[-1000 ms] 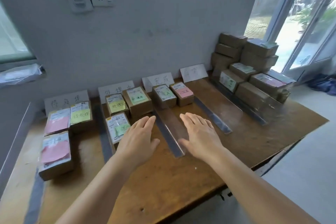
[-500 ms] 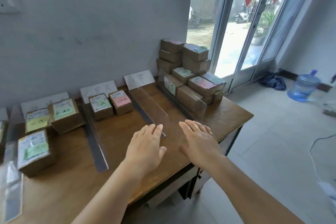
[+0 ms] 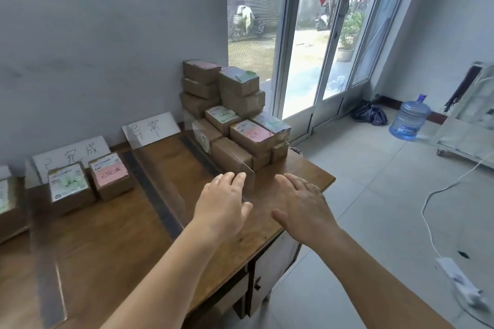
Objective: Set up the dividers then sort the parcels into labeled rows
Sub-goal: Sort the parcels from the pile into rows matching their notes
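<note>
A stack of brown cardboard parcels (image 3: 235, 117) with coloured notes stands at the back right of the wooden table (image 3: 112, 243). Clear plastic dividers (image 3: 157, 189) run front to back and split the top into rows, with handwritten paper labels (image 3: 151, 128) leaning on the wall behind. Two parcels (image 3: 109, 176) sit in the row at the left. My left hand (image 3: 223, 205) and my right hand (image 3: 302, 203) hover palm down with straight fingers over the table's right front part, just short of the stack. Neither holds anything.
The table's right edge and corner lie under my right hand. Beyond it are a tiled floor, glass doors (image 3: 320, 35), a blue water jug (image 3: 409, 120), a white cable with a power strip (image 3: 459, 280), and a white cart (image 3: 475, 115) at the far right.
The view has swung to the right, so the left rows have slid out of sight. Both hands have moved right and now hover near the parcel stack, still flat and holding nothing.
</note>
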`<state>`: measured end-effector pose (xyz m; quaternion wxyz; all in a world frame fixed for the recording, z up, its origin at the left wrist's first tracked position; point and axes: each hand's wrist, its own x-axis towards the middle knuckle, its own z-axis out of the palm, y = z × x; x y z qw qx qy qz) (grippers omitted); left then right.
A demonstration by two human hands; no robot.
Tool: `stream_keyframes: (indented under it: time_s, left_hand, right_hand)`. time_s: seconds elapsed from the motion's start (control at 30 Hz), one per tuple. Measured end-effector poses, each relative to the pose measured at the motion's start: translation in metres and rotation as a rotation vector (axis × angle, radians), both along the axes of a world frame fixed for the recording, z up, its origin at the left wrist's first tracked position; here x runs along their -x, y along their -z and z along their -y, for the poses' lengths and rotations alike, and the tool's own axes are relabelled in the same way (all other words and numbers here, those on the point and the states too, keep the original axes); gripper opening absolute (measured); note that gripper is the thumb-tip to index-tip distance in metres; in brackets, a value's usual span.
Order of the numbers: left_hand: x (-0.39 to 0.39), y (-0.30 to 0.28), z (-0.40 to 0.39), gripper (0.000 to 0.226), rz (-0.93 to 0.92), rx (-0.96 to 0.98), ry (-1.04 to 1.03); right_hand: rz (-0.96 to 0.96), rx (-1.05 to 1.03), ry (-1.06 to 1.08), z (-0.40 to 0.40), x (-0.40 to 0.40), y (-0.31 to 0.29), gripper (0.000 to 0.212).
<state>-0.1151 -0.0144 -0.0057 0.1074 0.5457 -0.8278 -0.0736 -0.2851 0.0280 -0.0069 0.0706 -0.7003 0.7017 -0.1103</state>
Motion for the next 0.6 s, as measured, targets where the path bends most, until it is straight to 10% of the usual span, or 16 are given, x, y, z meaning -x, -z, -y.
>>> stream_keyframes:
  time_s: [0.6]
  left_hand:
    - [0.078, -0.005, 0.211, 0.067, -0.165, -0.063, -0.178]
  right_hand:
    - [0.131, 0.016, 0.065, 0.212, 0.093, -0.007, 0.070]
